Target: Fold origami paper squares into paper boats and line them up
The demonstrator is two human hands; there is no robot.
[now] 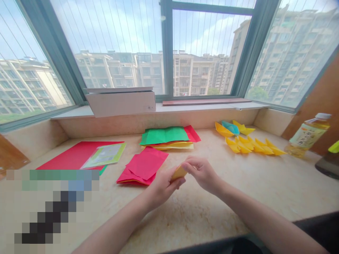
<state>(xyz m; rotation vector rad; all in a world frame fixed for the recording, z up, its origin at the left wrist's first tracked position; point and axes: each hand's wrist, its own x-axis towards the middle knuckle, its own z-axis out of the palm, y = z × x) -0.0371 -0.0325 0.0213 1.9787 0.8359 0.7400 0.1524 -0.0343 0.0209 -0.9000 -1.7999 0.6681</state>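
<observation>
Between my two hands is a small piece of folded yellow paper, held just above the counter. My left hand closes round its lower left side. The fingers of my right hand pinch its upper right edge, and they hide part of the folds. Beside my left hand lies a stack of red paper sheets. Behind it is a pile of creased green paper over red and yellow sheets. At the back right stand several folded yellow paper boats in a row, with a blue paper boat behind them.
Large red sheets lie at the left under a clear packet. A bottle of yellow drink stands at the far right, near a dark object. A white box rests on the windowsill.
</observation>
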